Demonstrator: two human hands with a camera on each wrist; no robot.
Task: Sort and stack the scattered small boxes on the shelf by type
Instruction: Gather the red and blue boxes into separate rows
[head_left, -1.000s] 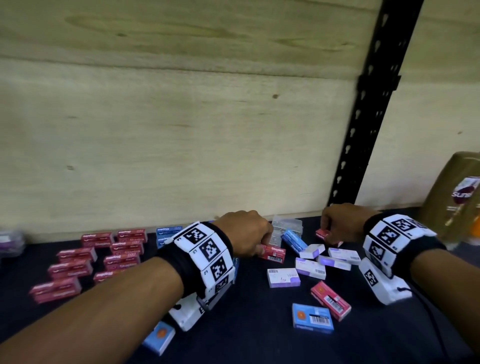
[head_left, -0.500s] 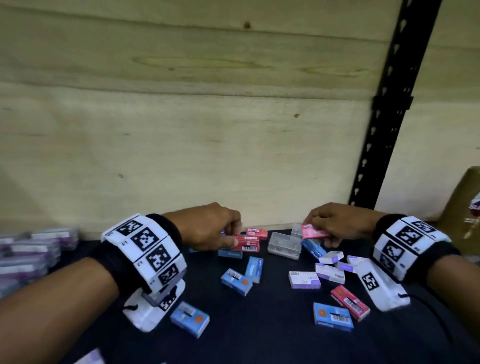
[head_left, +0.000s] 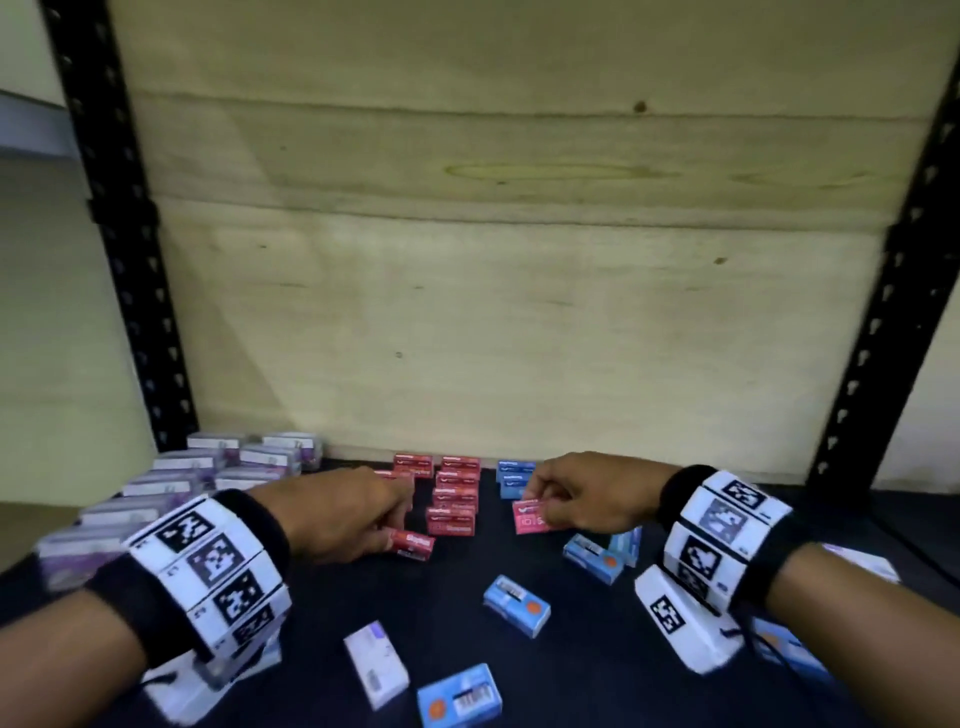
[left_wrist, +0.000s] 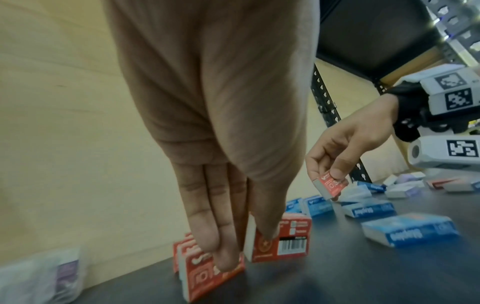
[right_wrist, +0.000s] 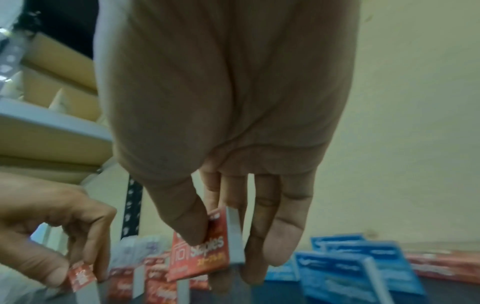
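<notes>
While both hands work close to the red stack (head_left: 454, 496), the main risk is a knock: rows stand near each other and a wrist or knuckle brushing them would prob. topple several.

Risks, judged from layout:
- Left hand (head_left: 345, 512) sits just left of the red stack, fingers pointing down among the boxes. Any sideways drag could shove the near row out of line.
- Right hand's red box (head_left: 531, 515) hangs tilted, just right of the red stack and in front of the blue stack (head_left: 514, 475). If lowered at that tilt it may land askew or nudge the blue ones.
- Loose blue boxes (head_left: 517, 605) lie in front of the red stack, well apart from it; forearms passing above could sweep them about.
- Light cardboard, small faces: a pinch grip may slip w/ quick moves.

Hands:
- Left: fingers narrow, thumb and fingertips (left_wrist: 228, 261) pinching a red box (head_left: 413, 543) at the near-left corner of the red stack; box looks resting on the shelf (head_left: 519, 686).
- Right hand (head_left: 587, 496): thumb and forefinger closed on the tilted red box, held clear of the shelf; other fingers loosely extended.

Purple-and-white boxes (head_left: 208, 483) sit grouped far left of the red stack; one loose purple-and-white box (head_left: 376, 662) lies in front, unsorted. Sorting approx. part done.
</notes>
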